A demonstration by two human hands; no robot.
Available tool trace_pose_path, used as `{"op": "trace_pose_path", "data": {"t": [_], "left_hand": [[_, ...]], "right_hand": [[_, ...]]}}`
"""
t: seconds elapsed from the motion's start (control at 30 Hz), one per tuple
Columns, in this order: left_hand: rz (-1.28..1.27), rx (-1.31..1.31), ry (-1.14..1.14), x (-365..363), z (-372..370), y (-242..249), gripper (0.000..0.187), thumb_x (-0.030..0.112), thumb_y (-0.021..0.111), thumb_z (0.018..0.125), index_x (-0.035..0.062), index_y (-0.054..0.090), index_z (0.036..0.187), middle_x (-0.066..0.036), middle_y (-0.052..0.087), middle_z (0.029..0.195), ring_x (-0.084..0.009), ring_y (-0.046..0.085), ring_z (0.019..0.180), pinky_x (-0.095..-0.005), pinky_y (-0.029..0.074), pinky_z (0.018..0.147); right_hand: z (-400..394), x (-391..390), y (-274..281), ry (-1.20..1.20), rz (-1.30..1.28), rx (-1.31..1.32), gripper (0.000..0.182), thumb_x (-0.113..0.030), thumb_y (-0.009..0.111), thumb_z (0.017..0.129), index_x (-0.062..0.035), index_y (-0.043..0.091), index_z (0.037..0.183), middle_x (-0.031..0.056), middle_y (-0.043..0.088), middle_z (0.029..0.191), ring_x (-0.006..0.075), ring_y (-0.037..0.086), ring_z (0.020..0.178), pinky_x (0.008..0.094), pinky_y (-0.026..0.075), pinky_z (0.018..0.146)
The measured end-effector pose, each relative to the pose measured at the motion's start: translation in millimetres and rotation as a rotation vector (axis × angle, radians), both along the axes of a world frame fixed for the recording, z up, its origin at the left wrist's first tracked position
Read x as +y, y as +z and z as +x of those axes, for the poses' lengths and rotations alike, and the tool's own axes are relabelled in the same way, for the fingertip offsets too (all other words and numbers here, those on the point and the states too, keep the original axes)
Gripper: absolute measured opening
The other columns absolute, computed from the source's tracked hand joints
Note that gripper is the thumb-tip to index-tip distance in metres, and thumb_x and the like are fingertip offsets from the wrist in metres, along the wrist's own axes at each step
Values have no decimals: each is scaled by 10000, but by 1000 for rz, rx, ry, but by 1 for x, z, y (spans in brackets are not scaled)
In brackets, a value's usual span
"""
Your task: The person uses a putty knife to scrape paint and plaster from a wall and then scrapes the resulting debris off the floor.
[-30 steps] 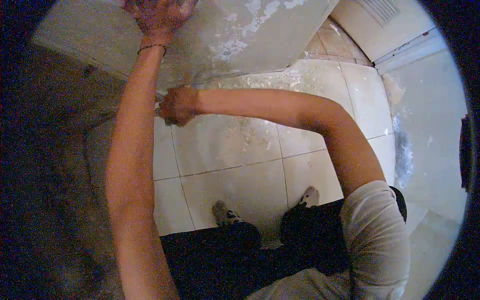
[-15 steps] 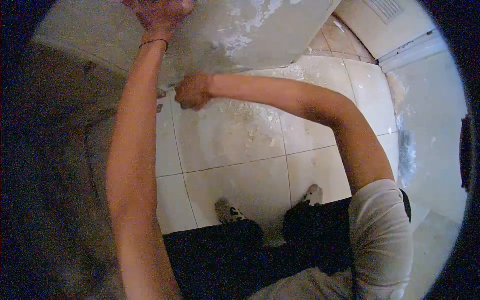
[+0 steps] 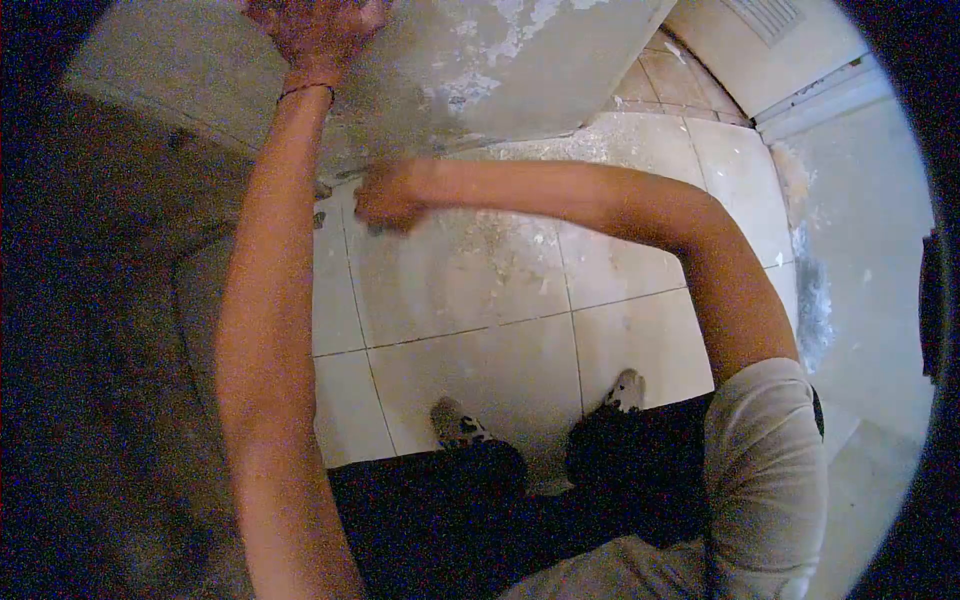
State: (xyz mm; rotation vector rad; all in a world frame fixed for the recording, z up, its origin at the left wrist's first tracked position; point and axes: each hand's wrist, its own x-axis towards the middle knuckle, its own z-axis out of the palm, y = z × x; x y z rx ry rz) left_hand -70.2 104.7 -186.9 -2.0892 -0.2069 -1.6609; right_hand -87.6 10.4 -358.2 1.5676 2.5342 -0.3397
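Note:
My left hand [image 3: 318, 30] rests against the wall [image 3: 420, 60] at the top of the view, its fingers spread and a thin band round the wrist. The paint on that wall is flaking in patches. Low down beside the wall's bottom edge, my right hand [image 3: 393, 196] is curled closed and blurred. What it holds, if anything, is too small and smeared to name. Below it lies the tiled floor [image 3: 470, 290], with pale flakes and dust scattered near the wall.
Two feet [image 3: 627, 390] in patterned socks or shoes stand on the tiles. A second wall [image 3: 865, 240] with patchy paint runs down the right side. Beyond the wall's corner is a vented panel [image 3: 770, 18]. The left side is dark.
My right hand has moved slightly down and to the right, away from the wall's bottom edge. My left hand has stayed nearly in place on the wall.

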Motion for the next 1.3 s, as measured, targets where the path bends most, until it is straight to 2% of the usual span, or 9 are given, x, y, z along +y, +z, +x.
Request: {"op": "trace_pose_path", "data": {"t": [0.13,0.3,0.5,0.63,0.73,0.8,1.03,1.13,1.3], "left_hand": [[-12,9,-30,-3,-1,2,801,448,510,918,117,275,1609,-184,233,1646,-386,195,1520,-621,93,1195],[4,1,-57,-1,-2,0,822,432,530,902,123,260,1614,-184,249,1642,-390,203,1520,-605,93,1204],[27,-33,-58,-3,0,2,833,369,554,875,92,266,1607,-193,255,1634,-394,211,1515,-606,91,1205],[32,-13,-25,0,-1,-1,852,335,583,853,79,270,1602,-198,246,1633,-394,211,1513,-606,101,1205],[32,9,65,-4,0,2,851,315,592,848,84,272,1602,-194,236,1638,-389,208,1515,-600,108,1207],[11,-26,2,-5,0,1,838,304,589,849,88,281,1599,-192,247,1632,-384,211,1514,-597,108,1211],[8,-20,-49,-7,-4,2,835,384,552,867,86,280,1597,-179,265,1620,-383,202,1514,-599,95,1216],[-25,23,20,-4,-6,1,818,462,491,908,98,264,1604,-176,244,1629,-393,194,1511,-600,94,1213],[-12,158,7,21,-34,9,795,505,454,932,130,269,1608,-214,229,1618,-414,219,1488,-602,123,1203]], "right_hand": [[12,0,-7,-42,-95,-185,197,-203,692,785,-21,733,850,189,732,950,378,716,911,514,582,777],[-15,-33,11,146,114,-16,192,-170,701,738,-19,737,851,201,724,832,383,720,804,517,573,683],[4,-27,-12,-9,-125,-152,186,-149,702,673,-14,712,800,202,711,870,390,717,892,514,570,736],[8,-42,-11,119,126,-13,207,-209,683,709,-28,705,806,201,700,866,398,703,855,508,563,733],[52,-47,-21,-204,125,58,208,-234,673,726,-39,692,795,214,688,868,413,690,844,515,556,772],[35,-69,-8,6,281,215,224,-251,657,780,-34,679,831,240,673,861,436,673,853,540,547,777],[13,-89,-1,-205,166,495,370,-358,570,959,1,602,1042,268,657,924,476,638,887,572,509,777],[22,-88,-5,-350,190,596,385,-388,512,1028,-11,572,1072,272,652,988,467,630,936,552,499,813],[26,-104,43,-561,138,927,429,-432,520,1044,-10,570,1107,166,624,930,285,605,847,419,483,797]]}}
